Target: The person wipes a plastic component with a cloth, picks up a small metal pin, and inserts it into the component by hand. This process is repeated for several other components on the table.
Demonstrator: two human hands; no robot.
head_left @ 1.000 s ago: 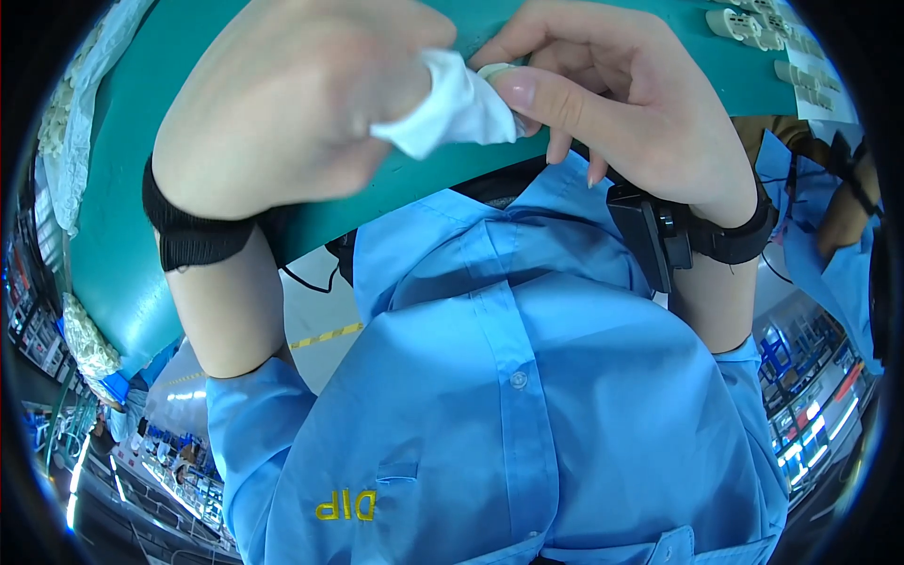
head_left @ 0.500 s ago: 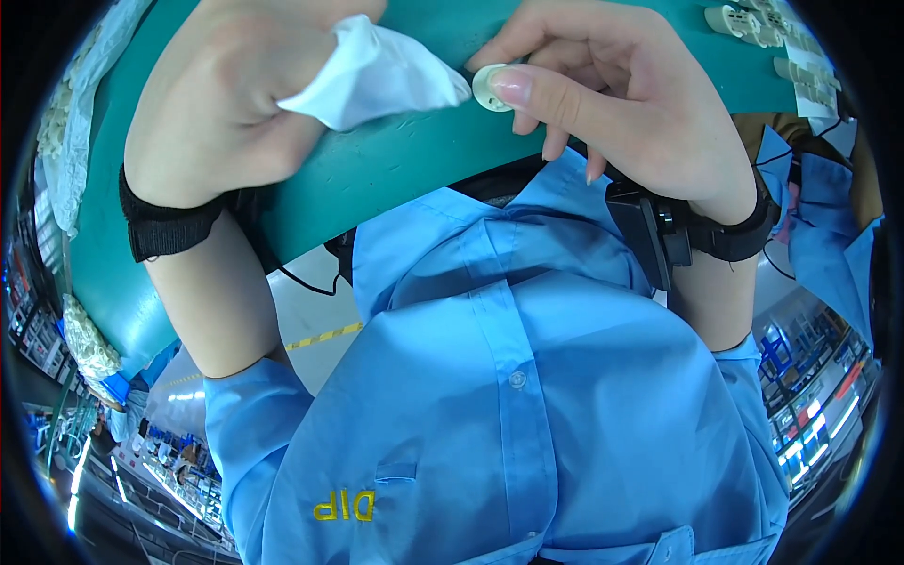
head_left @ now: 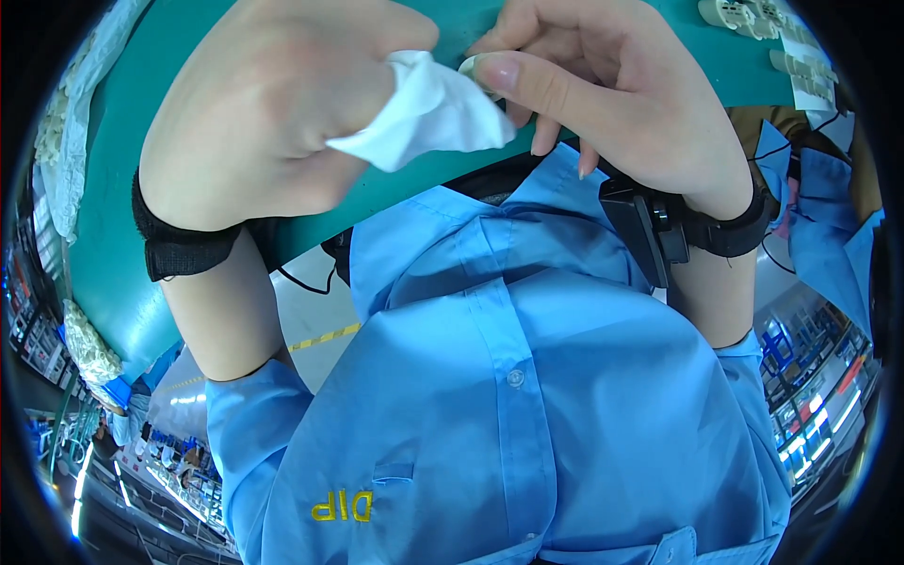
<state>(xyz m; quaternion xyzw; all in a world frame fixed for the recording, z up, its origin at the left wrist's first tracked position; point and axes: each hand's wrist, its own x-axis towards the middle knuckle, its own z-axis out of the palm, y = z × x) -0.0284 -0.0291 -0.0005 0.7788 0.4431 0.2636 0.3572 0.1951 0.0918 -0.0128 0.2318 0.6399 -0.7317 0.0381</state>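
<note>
Left hand (head_left: 273, 104) bunched closed; right hand (head_left: 612, 104) pinching thumb to finger, other fingers loosely curled. Green table (head_left: 115, 264) beneath. White cloth (head_left: 424, 113) in left grip. Pale parts (head_left: 739, 17) at right, done or not untellable. Small pale piece (head_left: 467, 66) in right pinch, beside cloth; looks mid-work.

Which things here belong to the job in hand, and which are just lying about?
In use:
white cloth, in the left hand
small pale part, in the right hand
green tabletop beneath

Lying about, untouched:
pale parts, upper right
translucent plastic, left edge
</note>
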